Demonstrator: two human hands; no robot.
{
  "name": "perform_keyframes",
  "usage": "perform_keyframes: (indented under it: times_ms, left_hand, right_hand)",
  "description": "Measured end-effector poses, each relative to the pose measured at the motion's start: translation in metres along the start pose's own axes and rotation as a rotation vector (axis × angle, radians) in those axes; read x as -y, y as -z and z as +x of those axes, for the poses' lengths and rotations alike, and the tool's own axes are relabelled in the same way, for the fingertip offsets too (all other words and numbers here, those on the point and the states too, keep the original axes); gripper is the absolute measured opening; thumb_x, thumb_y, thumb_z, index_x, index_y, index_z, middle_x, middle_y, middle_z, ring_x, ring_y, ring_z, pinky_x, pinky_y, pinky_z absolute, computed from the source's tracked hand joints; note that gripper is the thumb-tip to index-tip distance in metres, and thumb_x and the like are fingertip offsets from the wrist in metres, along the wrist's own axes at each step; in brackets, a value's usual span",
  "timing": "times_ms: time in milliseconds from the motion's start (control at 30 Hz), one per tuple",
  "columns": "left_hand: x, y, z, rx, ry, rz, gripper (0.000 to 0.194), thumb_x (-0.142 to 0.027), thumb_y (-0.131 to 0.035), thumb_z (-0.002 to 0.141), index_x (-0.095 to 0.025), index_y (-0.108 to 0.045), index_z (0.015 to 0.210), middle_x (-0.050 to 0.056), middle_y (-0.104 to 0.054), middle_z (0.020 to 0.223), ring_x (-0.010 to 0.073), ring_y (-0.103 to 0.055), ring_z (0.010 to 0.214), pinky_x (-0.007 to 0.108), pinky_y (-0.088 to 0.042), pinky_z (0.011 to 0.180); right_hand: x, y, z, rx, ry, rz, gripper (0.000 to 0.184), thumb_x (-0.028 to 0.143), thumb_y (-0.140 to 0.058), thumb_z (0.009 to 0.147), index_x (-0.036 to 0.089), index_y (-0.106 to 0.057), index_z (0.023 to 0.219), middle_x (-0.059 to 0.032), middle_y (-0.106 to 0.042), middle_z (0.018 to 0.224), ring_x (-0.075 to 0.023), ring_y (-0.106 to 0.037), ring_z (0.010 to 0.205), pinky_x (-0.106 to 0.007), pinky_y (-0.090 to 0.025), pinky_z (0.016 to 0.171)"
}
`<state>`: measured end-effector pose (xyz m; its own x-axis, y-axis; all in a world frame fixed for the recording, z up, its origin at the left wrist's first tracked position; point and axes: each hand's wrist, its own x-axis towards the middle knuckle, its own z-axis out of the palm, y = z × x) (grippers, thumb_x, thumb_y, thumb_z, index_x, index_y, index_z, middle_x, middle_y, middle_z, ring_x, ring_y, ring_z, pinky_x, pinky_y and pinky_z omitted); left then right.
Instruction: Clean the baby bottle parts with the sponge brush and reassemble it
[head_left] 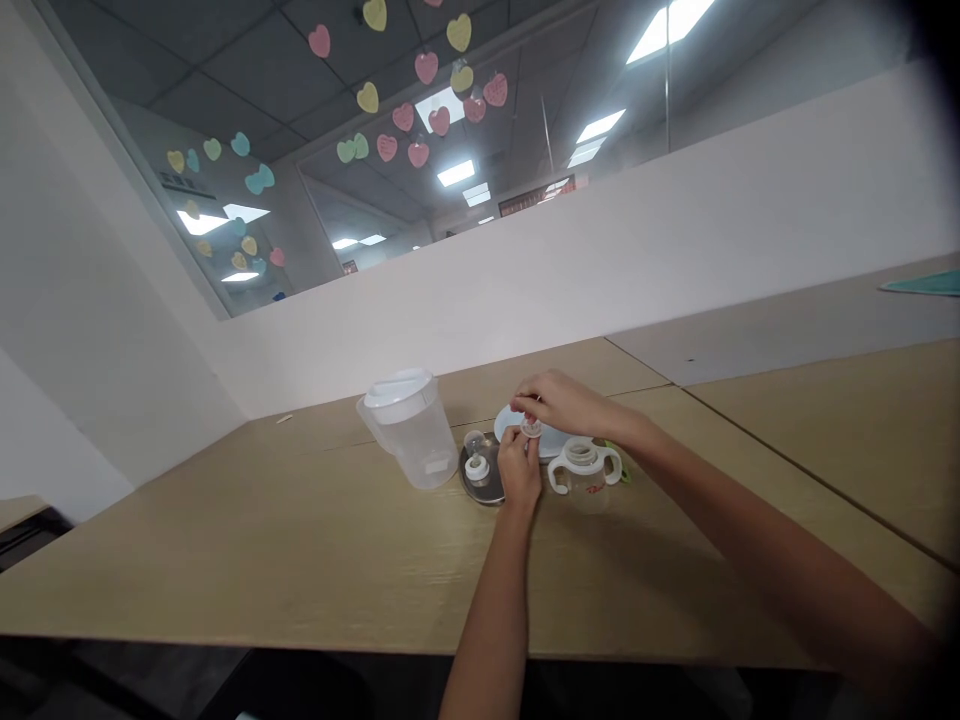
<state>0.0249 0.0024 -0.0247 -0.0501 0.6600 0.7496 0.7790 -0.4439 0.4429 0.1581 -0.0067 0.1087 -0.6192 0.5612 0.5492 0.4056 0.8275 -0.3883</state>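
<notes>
My left hand (519,470) holds up a small clear baby bottle nipple (531,428) by its round base. From above, my right hand (559,402) reaches over with its fingers pinched at the top of that nipple; the exact contact is too small to make out. Just right of my left hand stands a clear baby bottle (589,485) with white handles on both sides, its mouth uncovered. On the left, a dark round tray (484,492) carries a white collar ring (476,468) and a clear cap (474,440). My left hand partly covers the tray.
A translucent pitcher (420,440) with a white lid stands left of the tray. A pale blue plate-like thing (555,442) lies behind my hands, and something green (625,465) shows behind the bottle. A white wall (480,300) with a window borders the wooden table (300,560).
</notes>
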Motion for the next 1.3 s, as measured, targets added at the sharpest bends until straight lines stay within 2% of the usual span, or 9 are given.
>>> perform_keyframes:
  times_ms: [167, 333, 433, 600, 767, 867, 1133, 1300]
  left_hand:
    - [-0.004, 0.001, 0.001, -0.093, 0.053, -0.108, 0.026, -0.026, -0.042, 0.09, -0.017, -0.066, 0.085, 0.005, -0.06, 0.086, 0.0157, -0.056, 0.082, 0.026, -0.042, 0.076]
    - [-0.004, 0.006, 0.004, -0.137, 0.058, -0.121, 0.028, -0.029, -0.043, 0.09, -0.016, -0.066, 0.081, 0.005, -0.059, 0.081, 0.0153, -0.055, 0.079, 0.026, -0.041, 0.073]
    - [-0.001, 0.006, 0.005, -0.129, 0.047, -0.112, 0.028, -0.028, -0.044, 0.089, -0.016, -0.067, 0.078, 0.005, -0.059, 0.08, 0.0149, -0.054, 0.077, 0.025, -0.04, 0.071]
    - [0.007, 0.001, 0.005, -0.033, 0.028, -0.082, 0.023, -0.023, -0.049, 0.086, -0.016, -0.068, 0.074, 0.003, -0.058, 0.075, 0.0135, -0.053, 0.07, 0.022, -0.038, 0.061]
    - [0.006, -0.003, 0.003, -0.05, 0.018, -0.07, 0.023, -0.024, -0.051, 0.086, -0.016, -0.069, 0.074, 0.003, -0.057, 0.073, 0.0127, -0.053, 0.069, 0.022, -0.038, 0.061]
    - [0.004, -0.003, 0.004, -0.063, 0.019, -0.062, 0.024, -0.026, -0.05, 0.087, -0.017, -0.069, 0.077, 0.003, -0.057, 0.073, 0.0132, -0.053, 0.069, 0.023, -0.037, 0.062]
    - [-0.002, 0.004, 0.006, -0.146, -0.055, 0.134, 0.018, -0.024, -0.054, 0.085, -0.021, -0.07, 0.079, 0.003, -0.06, 0.077, 0.0165, -0.052, 0.079, 0.029, -0.035, 0.074]
    - [0.001, 0.003, 0.004, -0.137, -0.062, 0.156, 0.016, -0.024, -0.054, 0.085, -0.021, -0.07, 0.082, 0.003, -0.06, 0.078, 0.0171, -0.052, 0.081, 0.03, -0.035, 0.076]
  right_hand:
    - [-0.018, -0.019, 0.007, 0.033, -0.02, -0.103, 0.034, 0.019, -0.046, 0.087, 0.013, -0.059, 0.056, -0.0016, -0.057, 0.057, -0.0106, -0.045, 0.054, -0.023, -0.027, 0.055]
    - [-0.026, -0.028, 0.008, 0.033, -0.013, -0.233, 0.029, 0.021, -0.051, 0.085, 0.014, -0.063, 0.06, -0.0063, -0.062, 0.071, -0.0128, -0.051, 0.064, -0.023, -0.028, 0.057]
    - [-0.022, -0.024, 0.006, 0.058, -0.017, -0.265, 0.028, 0.024, -0.052, 0.086, 0.015, -0.065, 0.063, -0.0066, -0.064, 0.071, -0.0134, -0.054, 0.064, -0.023, -0.027, 0.055]
    - [-0.005, -0.008, 0.005, 0.053, -0.115, -0.391, 0.032, 0.029, -0.051, 0.087, 0.016, -0.069, 0.065, -0.0091, -0.067, 0.068, -0.0165, -0.057, 0.062, -0.025, -0.025, 0.052]
    - [0.01, 0.009, 0.002, 0.033, -0.161, -0.449, 0.031, 0.029, -0.051, 0.087, 0.015, -0.07, 0.066, -0.0111, -0.069, 0.071, -0.019, -0.06, 0.066, -0.026, -0.026, 0.053]
    - [0.015, 0.017, -0.002, -0.016, -0.163, -0.437, 0.033, 0.028, -0.05, 0.088, 0.016, -0.068, 0.063, -0.0094, -0.068, 0.068, -0.0178, -0.059, 0.064, -0.027, -0.025, 0.053]
    - [0.031, 0.03, -0.012, -0.25, -0.185, -0.391, 0.038, 0.029, -0.044, 0.09, 0.018, -0.064, 0.059, -0.0056, -0.066, 0.065, -0.0159, -0.055, 0.06, -0.028, -0.025, 0.054]
    - [0.039, 0.034, -0.017, -0.368, -0.211, -0.308, 0.038, 0.03, -0.045, 0.088, 0.018, -0.062, 0.056, -0.0038, -0.064, 0.063, -0.0148, -0.053, 0.058, -0.027, -0.029, 0.055]
